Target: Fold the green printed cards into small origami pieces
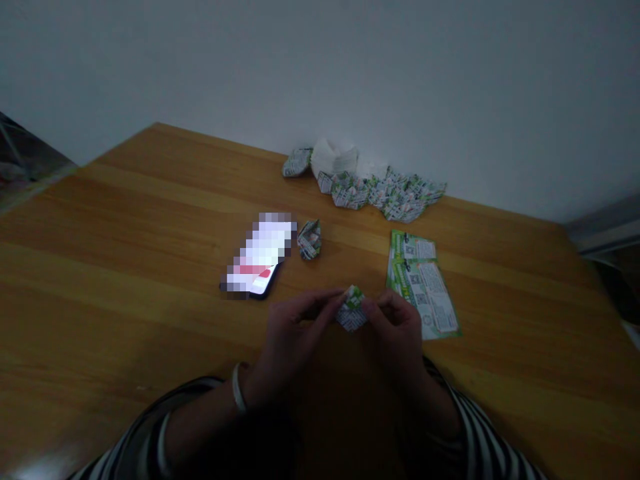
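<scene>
Between my two hands is a small folded piece of printed paper [352,315], green and white, with a pointed top and bottom. My left hand [296,333] pinches its left edge between thumb and fingers. On the other side, the thumb and fingers of my right hand [397,333] grip its right edge. Flat printed leaflets [434,300] lie just beyond my right hand, partly hidden by it. A folded paper piece [309,240] stands by itself ahead of my left hand.
Left of the lone folded piece lies a phone [263,253] with its screen lit. Along the wall [320,73] at the table's back edge sit several folded paper pieces [400,193] and crumpled white tissue [334,159]. The wooden table [125,233] reaches out to both sides.
</scene>
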Action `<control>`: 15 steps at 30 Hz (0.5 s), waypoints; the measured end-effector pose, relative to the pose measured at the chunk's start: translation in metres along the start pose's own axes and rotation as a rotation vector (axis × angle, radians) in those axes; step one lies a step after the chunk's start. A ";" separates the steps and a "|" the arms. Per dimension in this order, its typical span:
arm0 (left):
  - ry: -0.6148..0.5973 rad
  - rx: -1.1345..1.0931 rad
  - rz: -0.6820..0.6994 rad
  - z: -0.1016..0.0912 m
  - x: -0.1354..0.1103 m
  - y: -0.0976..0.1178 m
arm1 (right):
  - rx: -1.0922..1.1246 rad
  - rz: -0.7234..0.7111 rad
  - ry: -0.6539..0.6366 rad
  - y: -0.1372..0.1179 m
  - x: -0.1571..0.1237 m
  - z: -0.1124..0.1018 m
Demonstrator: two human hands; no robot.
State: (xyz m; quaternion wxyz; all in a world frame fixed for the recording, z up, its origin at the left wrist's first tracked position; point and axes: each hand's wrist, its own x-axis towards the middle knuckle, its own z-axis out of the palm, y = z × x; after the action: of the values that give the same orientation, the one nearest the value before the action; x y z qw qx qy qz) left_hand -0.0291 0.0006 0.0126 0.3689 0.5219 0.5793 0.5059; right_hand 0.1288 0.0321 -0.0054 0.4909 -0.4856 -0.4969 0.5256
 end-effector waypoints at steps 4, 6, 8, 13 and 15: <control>-0.005 0.042 0.065 -0.001 -0.003 -0.003 | 0.068 0.066 -0.021 -0.001 -0.003 0.000; -0.012 0.049 0.080 -0.001 -0.005 -0.004 | 0.066 0.073 -0.026 -0.003 -0.005 0.000; -0.015 0.053 0.079 -0.001 -0.005 -0.004 | 0.030 0.053 -0.021 -0.003 -0.006 0.000; -0.102 -0.058 -0.071 0.000 0.004 -0.001 | -0.058 0.011 -0.029 -0.004 -0.009 0.000; -0.166 -0.131 -0.151 0.000 0.009 -0.001 | -0.069 0.008 -0.066 -0.004 -0.009 0.000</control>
State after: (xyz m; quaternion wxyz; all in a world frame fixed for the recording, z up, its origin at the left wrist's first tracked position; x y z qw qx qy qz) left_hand -0.0315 0.0096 0.0125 0.4858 0.4917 0.5500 0.4688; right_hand 0.1296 0.0229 -0.0015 0.4550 -0.4869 -0.5286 0.5258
